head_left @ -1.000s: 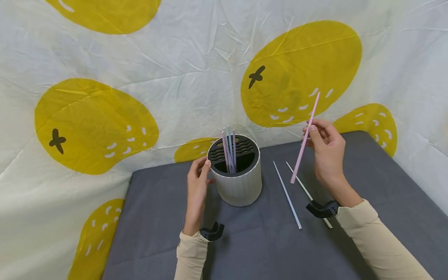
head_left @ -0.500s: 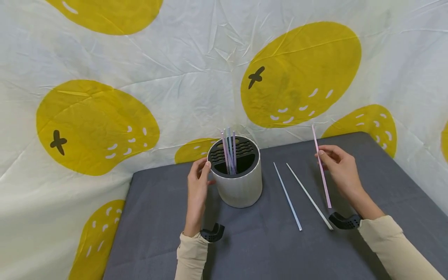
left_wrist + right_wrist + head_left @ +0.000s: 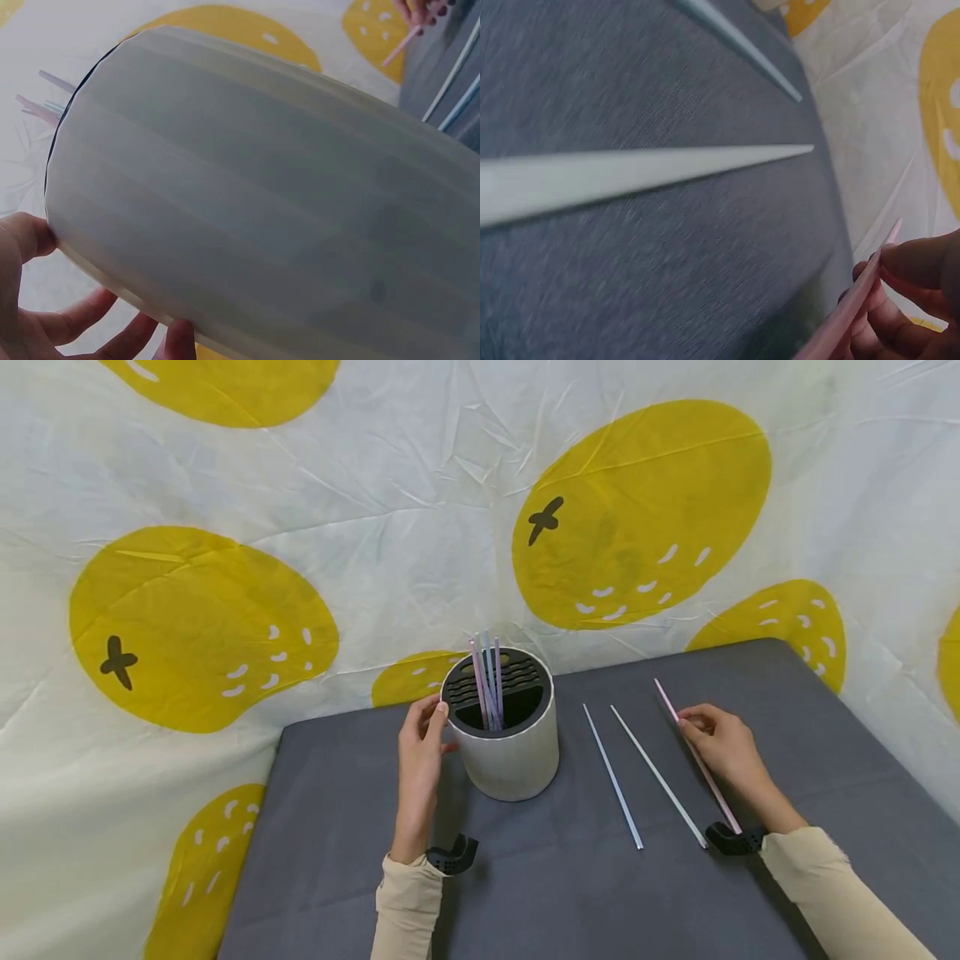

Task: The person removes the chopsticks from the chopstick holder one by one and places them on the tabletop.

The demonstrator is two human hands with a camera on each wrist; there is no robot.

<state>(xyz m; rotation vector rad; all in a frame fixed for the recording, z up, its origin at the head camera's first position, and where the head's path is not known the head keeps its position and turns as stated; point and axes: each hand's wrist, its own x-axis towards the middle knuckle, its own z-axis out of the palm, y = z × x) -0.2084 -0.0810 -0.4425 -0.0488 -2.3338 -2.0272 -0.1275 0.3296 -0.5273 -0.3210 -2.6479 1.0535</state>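
My right hand [image 3: 726, 747] pinches a thin pink chopstick [image 3: 716, 791] near its upper middle, low over the dark grey cloth at the right. In the right wrist view, thumb and fingertips meet on the chopstick. A white chopstick [image 3: 659, 777] and a light blue chopstick [image 3: 612, 777] lie to its left, lengthwise and apart. A round, off-white utensil holder [image 3: 510, 768] with a black slotted top stands upright at the centre. My left hand [image 3: 422, 747] holds its left side, thumb at the rim and fingers bent against the wall. Several pink and blue chopsticks [image 3: 487, 689] stand in its large front opening.
The grey cloth-covered table [image 3: 570, 893] ends at the back against a pale hanging cloth [image 3: 420, 577] printed with yellow fruit. Black wrist cameras [image 3: 453, 856] sit at both cuffs.
My right hand has lowered the pink chopstick from mid-air toward the table, moving it right of the white one. The chopstick now lies about parallel to it. The left hand stays at the holder.
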